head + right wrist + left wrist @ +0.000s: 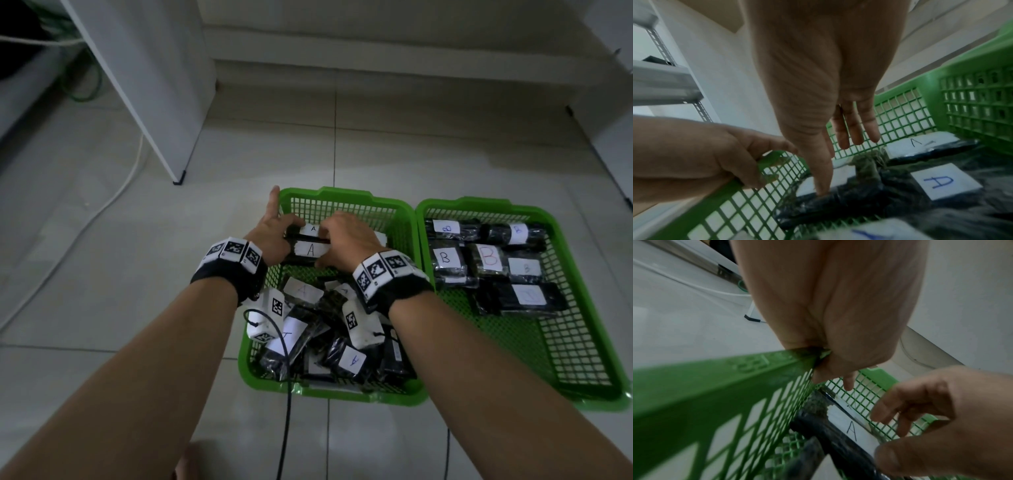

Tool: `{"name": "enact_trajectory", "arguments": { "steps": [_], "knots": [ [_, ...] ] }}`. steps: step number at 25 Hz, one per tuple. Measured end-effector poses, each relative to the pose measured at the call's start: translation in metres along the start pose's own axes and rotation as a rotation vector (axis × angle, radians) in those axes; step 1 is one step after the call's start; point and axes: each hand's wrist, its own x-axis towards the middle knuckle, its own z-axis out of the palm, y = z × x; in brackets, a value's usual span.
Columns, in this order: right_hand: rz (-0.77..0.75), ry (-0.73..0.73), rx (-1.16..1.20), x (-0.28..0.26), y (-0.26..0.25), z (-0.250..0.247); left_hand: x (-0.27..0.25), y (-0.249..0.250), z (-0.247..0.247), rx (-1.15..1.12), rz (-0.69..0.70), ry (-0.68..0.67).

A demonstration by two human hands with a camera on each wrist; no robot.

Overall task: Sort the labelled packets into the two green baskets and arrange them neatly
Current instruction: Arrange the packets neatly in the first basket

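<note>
Left basket (394,209), A packets (310,249): left hand (270,236) grips rim, index straight; right hand (346,236) fingers extended, pressing packet; right basket (582,342), B packets (445,257).

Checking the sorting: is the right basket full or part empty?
Part empty. B packets fill the right basket's far half; bare mesh shows nearer.

green baskets (394,219) of smooth plastic mesh, packets (448,270) in glossy black film with matt white paper labels.
</note>
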Motion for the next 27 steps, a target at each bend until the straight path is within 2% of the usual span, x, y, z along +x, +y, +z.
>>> {"name": "enact_trajectory", "arguments": {
  "steps": [2,4,6,7,8,10,13,16,18,19,24,27],
  "knots": [
    [0.027,-0.042,0.087,-0.006,0.0,-0.004,-0.002,0.002,-0.006,0.0,-0.016,-0.004],
    [0.018,-0.278,0.152,-0.015,-0.005,-0.001,-0.004,0.004,-0.012,-0.017,-0.009,0.05],
    [-0.054,-0.47,0.084,-0.023,-0.009,0.006,-0.004,0.008,-0.014,-0.05,0.049,0.188],
    [-0.095,-0.481,0.036,-0.025,-0.01,0.007,-0.003,0.011,-0.014,-0.075,0.09,0.26],
    [-0.129,-0.474,0.008,-0.029,-0.01,0.007,-0.003,0.015,-0.013,-0.101,0.134,0.308],
    [-0.144,-0.451,0.11,-0.031,-0.006,0.004,-0.001,0.022,-0.012,-0.149,0.163,0.296],
    [-0.049,-0.371,0.389,-0.035,0.009,-0.003,0.0,0.033,-0.012,-0.195,0.148,0.18],
    [0.083,-0.282,0.741,-0.042,0.036,-0.017,-0.004,0.035,-0.009,-0.222,0.127,0.164],
    [0.21,-0.223,1.004,-0.05,0.061,-0.029,-0.007,0.036,-0.005,-0.147,0.114,0.122],
    [0.254,-0.174,1.057,-0.052,0.074,-0.034,-0.009,0.037,-0.003,-0.091,0.106,0.074],
    [0.38,0.065,0.882,-0.049,0.104,-0.051,-0.013,0.048,0.007,0.158,0.058,-0.159],
    [0.364,0.044,0.794,-0.042,0.097,-0.051,-0.016,0.055,0.007,0.265,0.054,-0.249]
  ]
}}
